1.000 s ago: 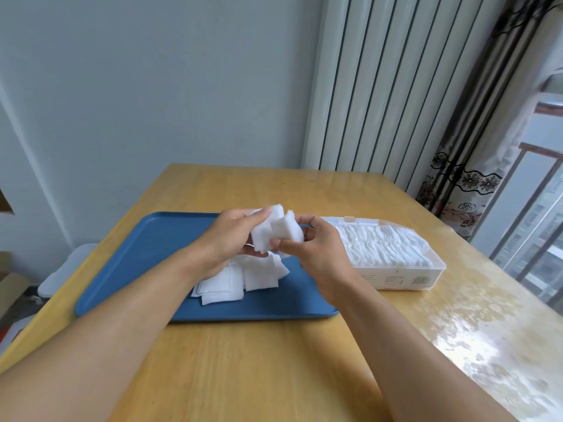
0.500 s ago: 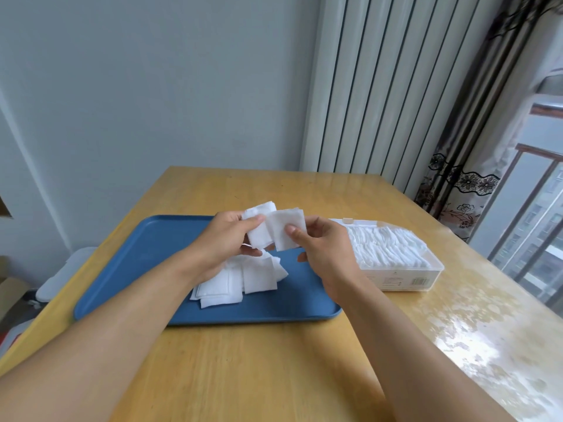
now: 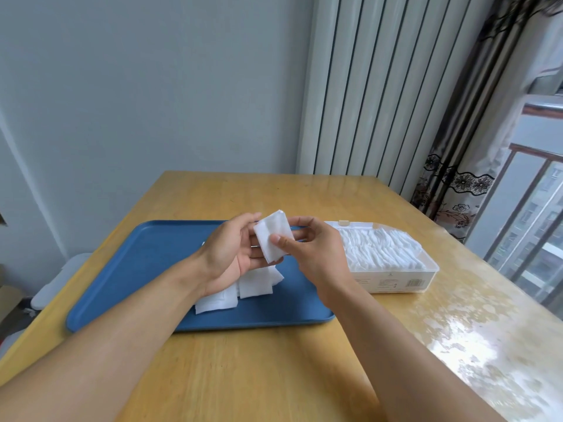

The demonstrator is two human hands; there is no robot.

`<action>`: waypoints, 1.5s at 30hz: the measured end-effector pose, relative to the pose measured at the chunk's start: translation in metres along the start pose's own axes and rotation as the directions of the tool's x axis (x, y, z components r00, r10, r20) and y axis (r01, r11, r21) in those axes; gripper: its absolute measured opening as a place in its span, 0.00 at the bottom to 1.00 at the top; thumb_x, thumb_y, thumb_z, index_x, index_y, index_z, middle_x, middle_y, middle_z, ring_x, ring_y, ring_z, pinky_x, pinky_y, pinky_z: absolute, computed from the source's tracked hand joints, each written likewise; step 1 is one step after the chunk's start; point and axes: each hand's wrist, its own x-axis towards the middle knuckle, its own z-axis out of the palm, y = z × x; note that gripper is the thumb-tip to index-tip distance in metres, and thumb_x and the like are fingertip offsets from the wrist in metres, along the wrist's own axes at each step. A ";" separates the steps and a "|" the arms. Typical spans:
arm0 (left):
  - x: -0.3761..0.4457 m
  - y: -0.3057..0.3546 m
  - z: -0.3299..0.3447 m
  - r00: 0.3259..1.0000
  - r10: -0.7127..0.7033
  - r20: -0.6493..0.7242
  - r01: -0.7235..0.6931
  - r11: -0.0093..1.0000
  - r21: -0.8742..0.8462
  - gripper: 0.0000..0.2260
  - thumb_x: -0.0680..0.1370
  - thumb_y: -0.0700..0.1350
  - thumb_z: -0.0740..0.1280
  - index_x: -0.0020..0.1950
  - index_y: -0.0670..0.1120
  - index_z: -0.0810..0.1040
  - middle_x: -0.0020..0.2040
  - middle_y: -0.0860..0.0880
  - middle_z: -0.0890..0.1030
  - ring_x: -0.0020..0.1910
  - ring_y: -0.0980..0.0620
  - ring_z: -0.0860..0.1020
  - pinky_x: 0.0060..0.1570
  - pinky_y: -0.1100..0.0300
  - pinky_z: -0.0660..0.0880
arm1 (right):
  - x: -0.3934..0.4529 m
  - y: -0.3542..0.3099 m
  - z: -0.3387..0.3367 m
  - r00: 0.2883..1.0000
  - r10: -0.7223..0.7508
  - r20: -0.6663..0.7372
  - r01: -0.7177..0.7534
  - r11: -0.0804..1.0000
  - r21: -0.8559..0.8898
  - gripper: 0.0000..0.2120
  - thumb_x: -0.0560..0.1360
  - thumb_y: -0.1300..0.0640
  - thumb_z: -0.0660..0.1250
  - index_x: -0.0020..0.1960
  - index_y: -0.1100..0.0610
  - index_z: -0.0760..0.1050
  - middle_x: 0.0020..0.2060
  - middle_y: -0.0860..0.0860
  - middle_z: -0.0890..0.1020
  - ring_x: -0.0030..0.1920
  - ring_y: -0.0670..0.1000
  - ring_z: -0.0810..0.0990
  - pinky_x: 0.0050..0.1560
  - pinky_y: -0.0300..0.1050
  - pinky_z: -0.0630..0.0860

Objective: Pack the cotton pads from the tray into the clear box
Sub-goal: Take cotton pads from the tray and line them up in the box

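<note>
- The right hand (image 3: 307, 248) pinches a small stack of cotton pads (image 3: 273, 238) between thumb and fingers, held above the blue tray (image 3: 128, 269); the left hand (image 3: 233, 254) lies open beside it, fingers fairly straight and touching the stack's edge.
- More loose pads (image 3: 243, 289) lie on the tray beneath the hands; the clear box (image 3: 396, 280), just right of the tray, already looks nearly full of upright rows.
- To do this step well, the person would likely square the stack's edges against the left palm, keep the pinch firm so no pad slips, then stand it on edge in whatever gap remains; forcing it could buckle neighbouring rows.
</note>
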 end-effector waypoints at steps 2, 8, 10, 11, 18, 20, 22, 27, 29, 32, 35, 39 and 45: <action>0.000 -0.001 0.001 0.999 -0.016 0.031 0.016 1.000 0.006 0.26 0.85 0.57 0.54 0.70 0.38 0.77 0.64 0.37 0.81 0.63 0.41 0.80 0.67 0.45 0.75 | 0.000 -0.001 -0.001 1.000 0.000 -0.007 -0.001 1.000 -0.029 0.15 0.69 0.55 0.81 0.52 0.48 0.80 0.36 0.46 0.81 0.35 0.41 0.82 0.41 0.38 0.79; -0.002 -0.002 0.005 0.999 -0.015 -0.045 0.014 1.000 -0.012 0.18 0.85 0.48 0.59 0.68 0.37 0.77 0.62 0.39 0.83 0.64 0.40 0.80 0.64 0.43 0.77 | 0.002 0.001 -0.003 0.999 -0.037 0.008 0.038 0.983 -0.179 0.14 0.68 0.53 0.81 0.48 0.54 0.80 0.32 0.43 0.75 0.27 0.38 0.72 0.30 0.30 0.67; -0.002 -0.002 0.004 0.997 -0.022 -0.076 0.020 0.999 -0.029 0.17 0.85 0.46 0.59 0.68 0.37 0.77 0.61 0.39 0.83 0.64 0.39 0.80 0.63 0.43 0.78 | 0.000 0.001 -0.001 0.995 -0.096 -0.010 0.092 0.973 -0.214 0.14 0.68 0.53 0.81 0.48 0.52 0.79 0.37 0.43 0.79 0.31 0.37 0.74 0.32 0.30 0.69; -0.002 -0.002 0.003 0.996 -0.023 -0.086 0.019 0.999 -0.048 0.17 0.85 0.44 0.59 0.68 0.36 0.76 0.61 0.38 0.83 0.63 0.38 0.81 0.62 0.43 0.79 | -0.001 0.000 -0.001 0.992 -0.121 -0.018 0.114 0.968 -0.223 0.14 0.68 0.53 0.81 0.49 0.52 0.79 0.39 0.44 0.80 0.32 0.37 0.75 0.32 0.30 0.70; -0.001 -0.002 -0.001 0.998 -0.026 -0.056 0.023 0.998 -0.054 0.18 0.84 0.43 0.57 0.68 0.35 0.76 0.63 0.39 0.83 0.66 0.39 0.79 0.69 0.41 0.73 | 0.001 0.004 0.000 0.984 -0.174 0.030 0.171 0.893 -0.416 0.11 0.69 0.48 0.80 0.46 0.49 0.80 0.43 0.45 0.79 0.33 0.39 0.74 0.34 0.31 0.66; -0.001 -0.002 -0.002 0.996 -0.022 -0.088 0.018 0.999 -0.051 0.17 0.84 0.44 0.58 0.67 0.36 0.77 0.62 0.38 0.83 0.65 0.41 0.80 0.68 0.42 0.75 | 0.002 0.004 0.000 0.983 -0.181 0.034 0.179 0.893 -0.412 0.09 0.71 0.47 0.78 0.46 0.49 0.81 0.44 0.45 0.79 0.34 0.39 0.74 0.34 0.31 0.66; -0.001 -0.002 -0.002 0.992 -0.015 -0.122 0.008 0.999 -0.053 0.16 0.84 0.43 0.59 0.66 0.36 0.79 0.62 0.37 0.82 0.61 0.41 0.82 0.62 0.46 0.79 | 0.003 0.005 0.000 0.985 -0.170 0.034 0.169 0.901 -0.399 0.08 0.73 0.47 0.77 0.47 0.50 0.82 0.46 0.45 0.80 0.37 0.41 0.74 0.37 0.32 0.65; -0.003 0.001 0.000 0.985 -0.014 -0.175 0.001 0.997 -0.078 0.15 0.84 0.42 0.61 0.64 0.35 0.80 0.63 0.34 0.81 0.51 0.43 0.83 0.49 0.50 0.83 | 0.004 0.004 -0.001 0.991 -0.131 0.029 0.132 0.922 -0.364 0.08 0.76 0.48 0.73 0.50 0.52 0.84 0.39 0.42 0.77 0.34 0.41 0.73 0.34 0.31 0.64; -0.004 0.002 0.000 0.984 -0.018 -0.177 0.003 0.996 -0.087 0.15 0.83 0.42 0.61 0.64 0.34 0.80 0.58 0.34 0.83 0.50 0.42 0.84 0.47 0.51 0.83 | 0.005 0.004 -0.002 0.993 -0.119 0.026 0.121 0.935 -0.335 0.08 0.77 0.48 0.72 0.50 0.52 0.84 0.36 0.41 0.77 0.34 0.41 0.73 0.33 0.30 0.65; -0.004 0.003 0.000 0.988 -0.018 -0.155 0.004 0.996 -0.090 0.15 0.83 0.42 0.61 0.64 0.35 0.79 0.56 0.37 0.83 0.49 0.42 0.85 0.46 0.51 0.83 | 0.006 0.004 -0.003 0.994 -0.111 -0.001 0.106 0.948 -0.301 0.07 0.77 0.49 0.72 0.50 0.52 0.84 0.37 0.41 0.80 0.36 0.41 0.76 0.34 0.29 0.67; -0.004 0.003 0.000 0.994 -0.006 -0.106 0.003 0.999 -0.035 0.16 0.84 0.46 0.61 0.63 0.36 0.80 0.59 0.38 0.84 0.52 0.43 0.85 0.54 0.49 0.81 | 0.005 0.003 -0.002 0.994 -0.106 -0.019 0.097 0.954 -0.283 0.07 0.76 0.49 0.74 0.50 0.52 0.82 0.39 0.41 0.81 0.36 0.38 0.76 0.34 0.29 0.67; -0.006 0.004 -0.001 0.999 0.028 -0.019 -0.024 0.984 0.175 0.15 0.80 0.45 0.69 0.62 0.39 0.83 0.57 0.40 0.85 0.55 0.46 0.84 0.57 0.53 0.80 | 0.003 0.000 -0.004 0.999 -0.038 -0.016 0.035 0.985 -0.168 0.11 0.75 0.48 0.75 0.53 0.51 0.80 0.46 0.44 0.84 0.42 0.40 0.81 0.40 0.32 0.70; -0.006 0.006 -0.008 0.997 0.007 -0.076 0.018 0.945 0.326 0.07 0.79 0.36 0.69 0.55 0.35 0.83 0.46 0.42 0.85 0.43 0.50 0.82 0.42 0.61 0.77 | 0.002 -0.006 -0.004 0.988 0.101 0.118 -0.101 0.995 0.000 0.05 0.77 0.48 0.72 0.48 0.49 0.84 0.46 0.47 0.87 0.47 0.45 0.82 0.47 0.40 0.74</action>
